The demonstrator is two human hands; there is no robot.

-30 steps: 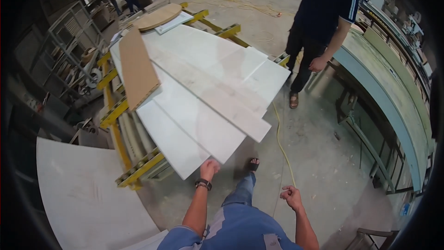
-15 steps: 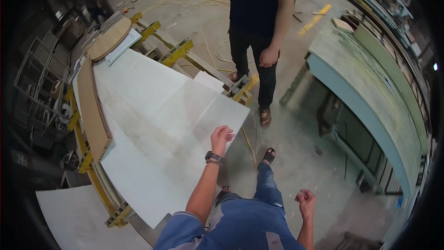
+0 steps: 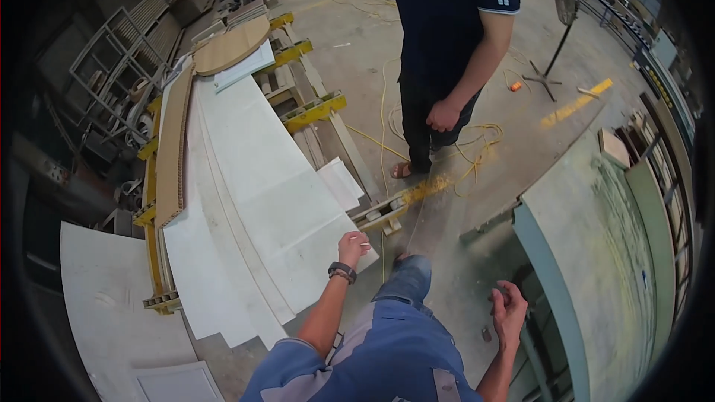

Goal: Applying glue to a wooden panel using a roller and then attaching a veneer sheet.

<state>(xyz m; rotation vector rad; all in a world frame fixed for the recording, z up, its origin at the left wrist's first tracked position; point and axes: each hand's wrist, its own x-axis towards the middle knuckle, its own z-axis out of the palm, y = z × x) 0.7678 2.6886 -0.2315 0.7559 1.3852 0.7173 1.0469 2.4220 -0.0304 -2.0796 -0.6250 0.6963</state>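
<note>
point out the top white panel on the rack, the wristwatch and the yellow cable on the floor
top white panel [image 3: 279, 201], head view, middle of its flat face
wristwatch [image 3: 342, 272], head view, band on the left wrist
yellow cable [image 3: 477, 150], head view, loop on the floor beside the standing person's feet

White panels [image 3: 261, 179]; yellow rack [image 3: 316, 112]; tan board [image 3: 173, 149]; yellow cable [image 3: 477, 141]; navy shirt [image 3: 447, 0], white stripes.

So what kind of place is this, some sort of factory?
Probably a panel or board workshop: large white sheets stacked on a yellow trolley rack, metal frames along the wall, and a bare concrete floor with trailing cables.
</note>
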